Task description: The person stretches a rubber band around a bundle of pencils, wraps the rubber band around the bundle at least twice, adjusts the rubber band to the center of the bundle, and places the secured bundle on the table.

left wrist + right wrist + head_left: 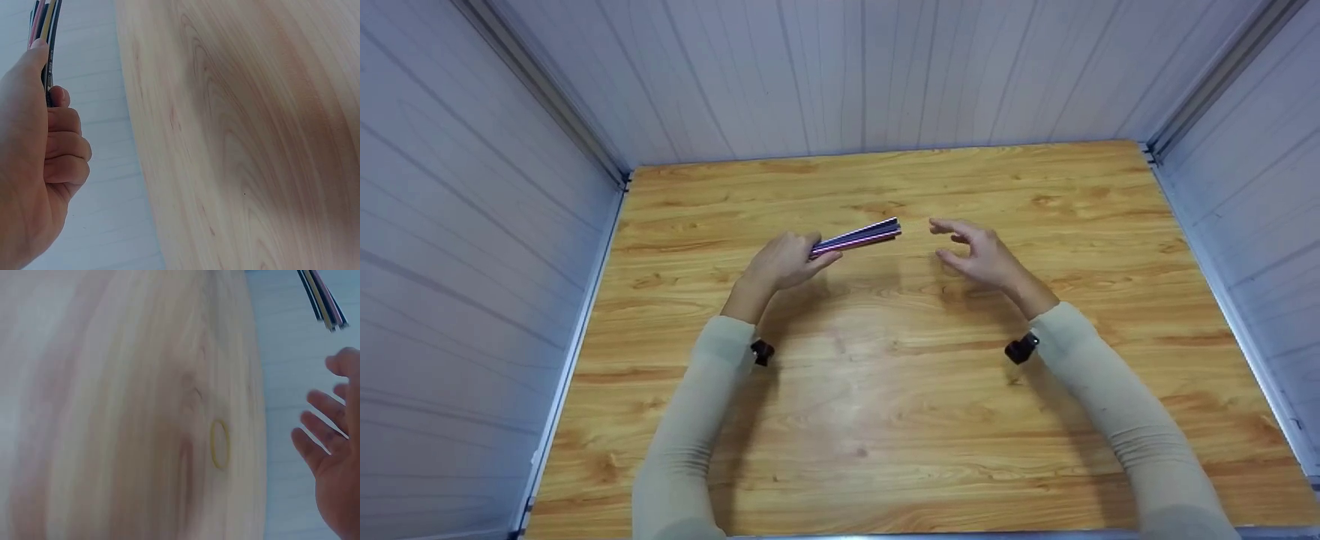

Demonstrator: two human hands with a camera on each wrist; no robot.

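My left hand [784, 262] grips a bundle of slim pencils [864, 235], its fingers curled round one end. The other ends fan out slightly toward the right, above the table. In the left wrist view the pencils [49, 28] show pink, gold and black sides, with small lettering on a black one. Facing their free ends, a short gap away, is my right hand [986, 259], fingers spread and slightly bent, holding nothing. Below that hand a thin yellow rubber band [213, 444] lies on the table in the right wrist view; I cannot make it out in the head view.
The wood-grain table [870, 420] spreads beneath both arms. Pale panelled walls [825, 75] enclose it at the back, left and right, with metal edging along the sides. A small black camera [1021, 348] sits at each wrist.
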